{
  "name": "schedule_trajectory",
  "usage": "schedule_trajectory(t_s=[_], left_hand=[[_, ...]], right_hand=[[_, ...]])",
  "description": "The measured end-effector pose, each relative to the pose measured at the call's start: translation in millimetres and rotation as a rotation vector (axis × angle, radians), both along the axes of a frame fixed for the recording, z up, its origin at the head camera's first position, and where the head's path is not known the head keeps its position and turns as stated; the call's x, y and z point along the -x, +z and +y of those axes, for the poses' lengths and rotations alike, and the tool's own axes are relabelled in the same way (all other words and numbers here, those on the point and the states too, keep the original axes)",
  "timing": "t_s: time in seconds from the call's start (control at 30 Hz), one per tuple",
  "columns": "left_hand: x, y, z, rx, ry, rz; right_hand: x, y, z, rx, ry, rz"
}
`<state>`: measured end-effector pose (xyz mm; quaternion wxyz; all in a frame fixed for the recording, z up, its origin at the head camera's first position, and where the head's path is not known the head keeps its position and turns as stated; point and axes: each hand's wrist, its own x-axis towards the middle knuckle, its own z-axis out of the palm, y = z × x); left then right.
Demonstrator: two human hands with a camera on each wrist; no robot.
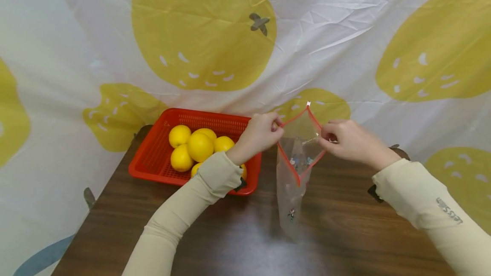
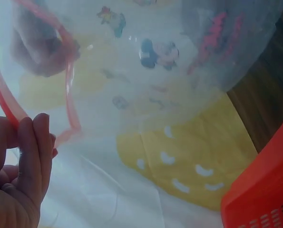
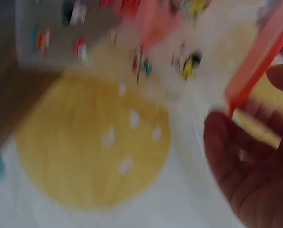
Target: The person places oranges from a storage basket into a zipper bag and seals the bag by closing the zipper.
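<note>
A clear plastic zip bag (image 1: pixel 290 208) with a red-orange zip rim and small cartoon prints hangs upright, its mouth spread into a diamond. My left hand (image 1: pixel 261 133) pinches the left side of that rim between thumb and fingers. On the opposite side, my right hand (image 1: pixel 347 142) holds the rim with curled fingers. The left wrist view shows the left fingers (image 2: pixel 34 152) right on the red strip. In the blurred right wrist view, the red rim (image 3: pixel 258 61) runs down to the right fingertips.
Left of the bag, a red plastic basket (image 1: pixel 151 175) holds several yellow-orange round fruits (image 1: pixel 200 147), partly behind my left forearm. Both stand over a dark wooden table (image 1: pixel 345 233). A white cloth with yellow fruit prints (image 1: pixel 326 46) hangs behind the table. A dark rounded thing (image 1: pixel 400 152) shows behind my right wrist.
</note>
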<state>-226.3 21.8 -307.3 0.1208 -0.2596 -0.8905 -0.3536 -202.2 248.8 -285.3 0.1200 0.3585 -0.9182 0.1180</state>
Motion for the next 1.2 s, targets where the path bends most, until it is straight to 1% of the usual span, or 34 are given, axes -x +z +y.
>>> schedule_trajectory(t_s=[0.1, 0.17, 0.23, 0.3, 0.4, 0.47, 0.5, 0.63, 0.7, 0.73, 0.8, 0.9, 0.97, 1.03, 1.13, 1.2], left_hand=[[0.5, -1.2, 0.5, -0.013, -0.003, 0.025], [1.0, -1.9, -0.2, -0.021, -0.001, 0.038], [1.7, -2.4, -3.1, -0.022, 0.014, 0.046], [2.8, -2.4, -8.0, -0.023, 0.037, 0.048], [4.8, -2.2, -16.2, -0.020, 0.060, 0.048], [5.5, -2.0, -21.0, -0.014, 0.054, 0.038], [5.7, -2.1, -22.9, -0.009, 0.045, 0.028], [5.8, -3.6, -28.6, 0.021, 0.011, -0.031], [5.3, -4.8, -30.6, 0.030, -0.002, -0.063], [4.9, -5.4, -30.9, 0.032, -0.011, -0.071], [3.7, -6.6, -31.1, 0.038, -0.029, -0.063], [0.6, -8.4, -31.0, 0.072, -0.053, -0.009], [-2.3, -9.7, -30.2, 0.114, -0.072, 0.034], [-5.3, -11.1, -28.4, 0.149, -0.095, 0.057], [-9.0, -12.7, -24.4, 0.181, -0.131, 0.079], [-10.6, -12.7, -22.2, 0.178, -0.129, 0.077]], right_hand=[[-0.8, -2.7, -4, -0.016, -0.066, -0.087], [-0.6, -3.8, -5, -0.051, -0.079, -0.141], [0.2, -3.3, -3, -0.087, -0.101, -0.210], [2.4, -1.4, 1, -0.130, -0.128, -0.257], [7.7, 2.1, 10, -0.185, -0.163, -0.291], [10.6, 5.6, 16, -0.212, -0.171, -0.304], [11.6, 7.2, 19, -0.215, -0.174, -0.327], [11.9, 16.1, 32, -0.198, -0.206, -0.466], [10.3, 19.9, 38, -0.171, -0.231, -0.508], [8.6, 21.7, 40, -0.161, -0.249, -0.513], [4.9, 24.2, 44, -0.142, -0.262, -0.479], [-2.8, 25.2, 44, -0.134, -0.285, -0.401], [-8.8, 25.1, 41, -0.137, -0.273, -0.350], [-14.5, 25.1, 36, -0.140, -0.253, -0.321], [-19.8, 25.1, 27, -0.128, -0.204, -0.274], [-21.4, 25.1, 21, -0.102, -0.185, -0.247]])
